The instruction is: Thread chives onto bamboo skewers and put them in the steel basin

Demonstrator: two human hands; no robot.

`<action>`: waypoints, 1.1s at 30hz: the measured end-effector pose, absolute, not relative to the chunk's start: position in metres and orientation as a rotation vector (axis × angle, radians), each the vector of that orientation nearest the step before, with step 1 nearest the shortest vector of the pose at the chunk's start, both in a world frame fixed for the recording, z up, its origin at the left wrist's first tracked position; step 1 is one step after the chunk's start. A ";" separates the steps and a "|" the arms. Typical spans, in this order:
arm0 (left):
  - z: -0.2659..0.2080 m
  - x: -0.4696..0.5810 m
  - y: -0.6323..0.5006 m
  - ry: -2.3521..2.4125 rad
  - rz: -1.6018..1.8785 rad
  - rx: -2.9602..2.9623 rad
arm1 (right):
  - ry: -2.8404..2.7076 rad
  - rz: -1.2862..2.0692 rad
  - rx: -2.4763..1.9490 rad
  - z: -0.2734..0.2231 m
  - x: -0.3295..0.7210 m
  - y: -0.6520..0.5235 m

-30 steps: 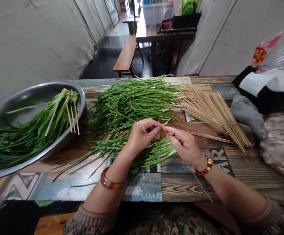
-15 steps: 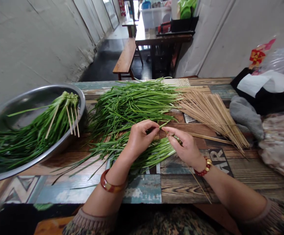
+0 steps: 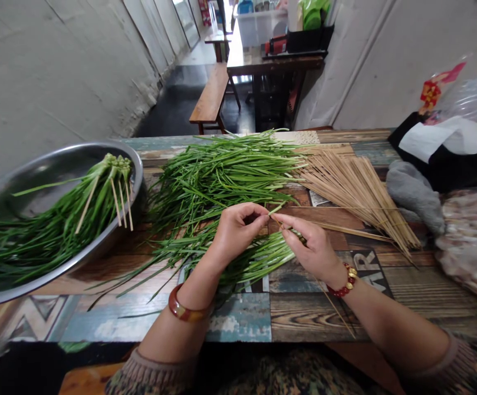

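Note:
My left hand is closed in a pinch on a single chive stalk, whose pale end sticks out past the fingertips. Close beside it, my right hand grips a thin bamboo skewer; the skewer runs under the palm and out toward the table's front edge. Its tip meets the chive between the two hands, but whether it has gone through is too small to tell. A small bunch of chives lies beneath both hands. Just beyond them spreads a larger pile of chives.
Loose bamboo skewers fan out right of the pile. On the left, a metal basin holds skewered chives. A grey cloth-like bundle and a filled plastic bag sit at the right. A bench stands beyond the table.
Both hands stay almost in place, still pinching the chive and the skewer. Only a very slight shift of the fingertips shows.

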State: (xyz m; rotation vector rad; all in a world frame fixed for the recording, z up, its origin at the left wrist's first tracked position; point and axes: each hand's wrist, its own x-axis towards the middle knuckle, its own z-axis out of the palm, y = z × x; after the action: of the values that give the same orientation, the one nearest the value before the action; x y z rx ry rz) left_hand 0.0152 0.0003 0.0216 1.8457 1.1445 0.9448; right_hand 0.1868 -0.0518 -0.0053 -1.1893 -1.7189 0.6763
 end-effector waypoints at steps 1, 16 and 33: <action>0.022 0.015 0.000 1.143 0.943 1.844 | -1.718 0.674 -1.184 -0.005 0.187 -0.052; 0.019 0.015 0.001 1.082 0.958 2.025 | -1.706 0.674 -1.193 -0.007 0.188 -0.052; 0.017 0.018 -0.002 0.875 0.869 2.132 | -1.623 0.741 -1.239 -0.008 0.187 -0.051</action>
State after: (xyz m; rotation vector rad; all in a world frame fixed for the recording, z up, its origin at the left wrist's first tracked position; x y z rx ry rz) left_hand 0.0179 -0.0021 0.0168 2.1319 0.8747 0.8693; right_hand 0.1874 -0.0506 -0.0080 -1.2386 -1.6233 0.7405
